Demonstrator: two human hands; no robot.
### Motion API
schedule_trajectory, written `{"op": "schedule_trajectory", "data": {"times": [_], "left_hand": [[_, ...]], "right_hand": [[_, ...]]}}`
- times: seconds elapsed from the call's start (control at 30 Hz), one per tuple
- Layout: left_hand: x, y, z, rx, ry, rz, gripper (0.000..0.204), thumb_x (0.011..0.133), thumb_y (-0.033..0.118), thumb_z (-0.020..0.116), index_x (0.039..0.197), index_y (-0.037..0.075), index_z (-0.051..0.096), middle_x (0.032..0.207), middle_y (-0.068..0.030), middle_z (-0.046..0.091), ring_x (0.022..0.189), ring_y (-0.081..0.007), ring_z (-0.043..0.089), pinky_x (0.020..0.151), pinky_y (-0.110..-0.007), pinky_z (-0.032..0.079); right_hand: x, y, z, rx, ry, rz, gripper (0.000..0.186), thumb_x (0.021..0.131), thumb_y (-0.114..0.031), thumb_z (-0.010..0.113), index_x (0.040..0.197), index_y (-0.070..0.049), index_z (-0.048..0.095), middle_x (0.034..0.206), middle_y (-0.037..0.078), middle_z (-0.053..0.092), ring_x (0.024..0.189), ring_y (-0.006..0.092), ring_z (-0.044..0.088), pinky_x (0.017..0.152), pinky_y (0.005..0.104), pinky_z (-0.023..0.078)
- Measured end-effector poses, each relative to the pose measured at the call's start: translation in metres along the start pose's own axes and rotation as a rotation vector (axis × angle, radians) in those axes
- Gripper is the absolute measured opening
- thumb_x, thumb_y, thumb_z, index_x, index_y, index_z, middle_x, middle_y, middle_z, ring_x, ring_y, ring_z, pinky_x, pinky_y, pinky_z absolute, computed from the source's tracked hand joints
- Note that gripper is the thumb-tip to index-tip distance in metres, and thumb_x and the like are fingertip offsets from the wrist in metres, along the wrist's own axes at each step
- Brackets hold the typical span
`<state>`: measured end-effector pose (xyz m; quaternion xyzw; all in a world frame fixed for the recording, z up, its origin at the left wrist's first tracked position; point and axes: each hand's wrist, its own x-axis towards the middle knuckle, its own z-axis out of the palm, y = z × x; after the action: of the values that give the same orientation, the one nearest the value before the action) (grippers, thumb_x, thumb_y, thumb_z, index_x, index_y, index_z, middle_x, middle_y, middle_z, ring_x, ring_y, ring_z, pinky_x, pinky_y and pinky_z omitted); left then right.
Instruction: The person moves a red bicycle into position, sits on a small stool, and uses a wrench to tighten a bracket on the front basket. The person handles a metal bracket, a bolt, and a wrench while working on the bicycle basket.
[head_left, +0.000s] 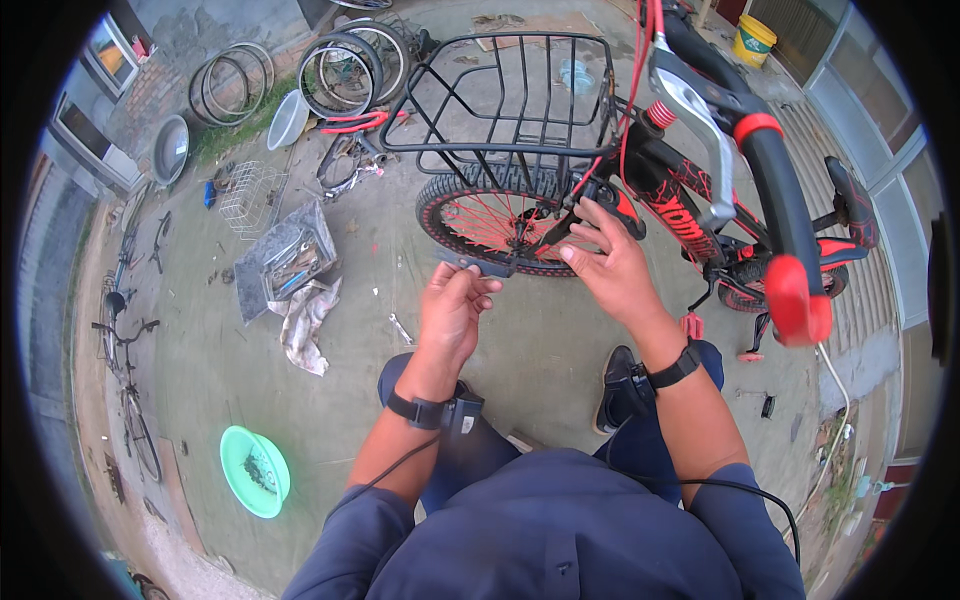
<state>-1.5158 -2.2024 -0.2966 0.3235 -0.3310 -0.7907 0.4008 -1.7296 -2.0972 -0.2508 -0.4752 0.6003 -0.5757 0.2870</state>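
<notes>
A black and red bicycle [670,220] stands before me, with a black wire basket [500,95] over its red-spoked front wheel [470,225]. My left hand [450,305] pinches a small dark flat part [482,268] in front of that wheel; I cannot tell exactly what it is. My right hand [612,260] has its fingers apart beside the front fork, with nothing visible in them; whether the fingertips touch the fork I cannot tell.
A tray of tools [290,250], a white rag [305,345] and a wrench [400,330] lie left of me. A green basin [255,470] is lower left. Spare wheels [340,70], more bicycles [135,400] and a yellow bucket [755,40] stand farther off.
</notes>
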Motion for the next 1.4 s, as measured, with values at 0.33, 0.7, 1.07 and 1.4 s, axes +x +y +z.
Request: {"op": "schedule_trajectory", "data": {"times": [0.33, 0.7, 1.07, 1.4], "left_hand": [[-0.067, -0.040, 0.047, 0.138, -0.246, -0.160, 0.008, 0.099, 0.010, 0.064, 0.105, 0.008, 0.059, 0.091, -0.0058, 0.073, 0.083, -0.0175, 0.074, 0.065, -0.027, 0.052], [-0.077, -0.066, 0.042, 0.435, -0.229, -0.286, 0.016, 0.104, 0.022, 0.062, 0.109, 0.007, 0.062, 0.103, -0.0102, 0.073, 0.084, -0.0193, 0.073, 0.066, -0.027, 0.054], [-0.128, 0.038, -0.118, 0.741, 0.364, 0.122, 0.031, 0.104, 0.017, 0.060, 0.128, -0.001, 0.058, 0.105, -0.0119, 0.072, 0.087, -0.0192, 0.073, 0.068, -0.027, 0.055], [-0.260, -0.019, -0.270, 0.702, 0.687, -0.386, 0.029, 0.102, 0.022, 0.063, 0.122, 0.002, 0.066, 0.105, -0.0079, 0.072, 0.087, -0.0154, 0.070, 0.072, -0.032, 0.054]], "right_hand": [[-0.089, -0.008, -0.023, -0.364, -0.220, -0.169, 0.036, 0.091, -0.029, 0.073, 0.119, -0.007, 0.069, 0.101, 0.014, 0.072, 0.097, 0.0329, 0.069, 0.079, 0.0396, 0.055], [-0.177, -0.003, -0.132, -0.017, -0.062, 0.062, 0.017, 0.097, -0.014, 0.069, 0.107, -0.001, 0.066, 0.072, -0.002, 0.060, 0.065, 0.0051, 0.052, 0.059, 0.0270, 0.045], [-0.194, -0.002, -0.177, 0.095, 0.022, 0.295, 0.028, 0.095, -0.006, 0.059, 0.122, 0.002, 0.061, 0.077, 0.000, 0.059, 0.065, 0.0077, 0.057, 0.081, 0.0275, 0.052], [-0.109, 0.017, -0.057, 0.068, -0.516, 0.472, 0.032, 0.096, -0.009, 0.059, 0.127, 0.001, 0.062, 0.075, 0.000, 0.060, 0.064, 0.0072, 0.057, 0.058, 0.0216, 0.047]]}}
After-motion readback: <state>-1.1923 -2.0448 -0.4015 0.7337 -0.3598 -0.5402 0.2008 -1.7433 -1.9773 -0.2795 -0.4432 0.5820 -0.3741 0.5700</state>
